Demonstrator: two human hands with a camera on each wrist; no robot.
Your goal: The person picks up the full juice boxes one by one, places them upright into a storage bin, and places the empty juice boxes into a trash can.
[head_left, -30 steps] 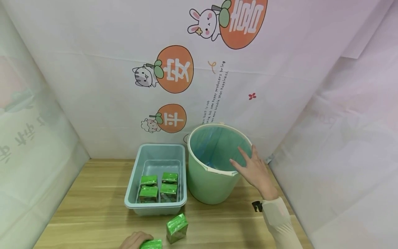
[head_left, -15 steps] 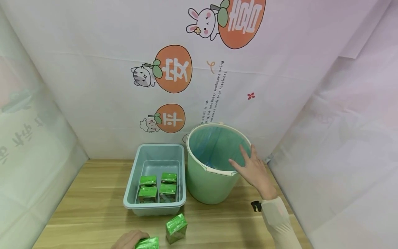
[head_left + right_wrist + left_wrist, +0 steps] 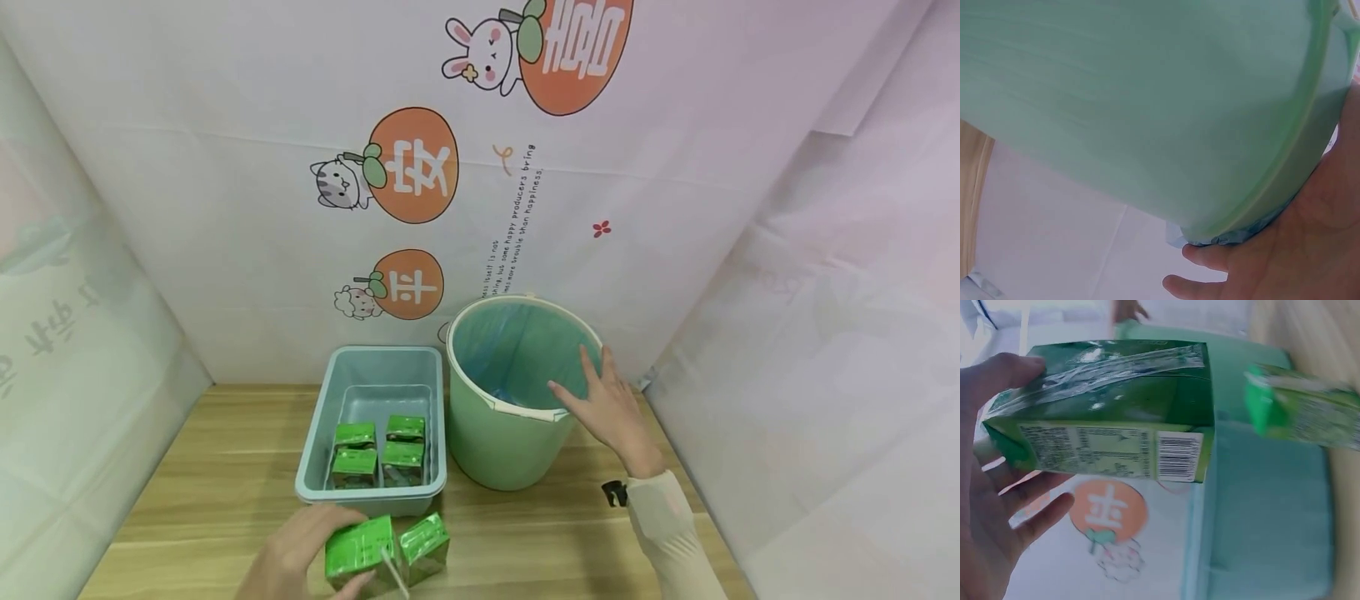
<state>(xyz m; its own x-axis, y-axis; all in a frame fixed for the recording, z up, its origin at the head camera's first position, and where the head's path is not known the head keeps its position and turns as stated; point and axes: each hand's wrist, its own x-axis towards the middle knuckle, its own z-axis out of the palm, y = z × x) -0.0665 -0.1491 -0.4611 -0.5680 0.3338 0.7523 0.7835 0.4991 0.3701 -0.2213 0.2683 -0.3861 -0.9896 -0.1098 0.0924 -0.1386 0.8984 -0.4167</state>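
Observation:
My left hand point(image 3: 292, 550) grips a green drink carton point(image 3: 360, 546) just in front of the tub, thumb on one side and fingers on the other. In the left wrist view this carton point(image 3: 1122, 403) shows a barcode and a clear-wrapped straw along one face. A second green carton point(image 3: 426, 546) stands on the table right beside it. My right hand point(image 3: 615, 412) rests at the rim of a light green bucket point(image 3: 510, 454), fingers spread and mostly straight. In the right wrist view, fingers point(image 3: 1204, 287) lie by the bucket's edge, where a bluish liner shows.
A pale blue tub point(image 3: 315, 467) stands left of the bucket, with several green cartons point(image 3: 378, 454) in its near half. Behind them rises a white printed cloth wall point(image 3: 247, 250). More cloth walls close off both sides of the wooden table point(image 3: 217, 492).
My left hand has come up and forward from the table's near edge with its carton, now beside the standing one. My right hand has stayed at the bucket rim.

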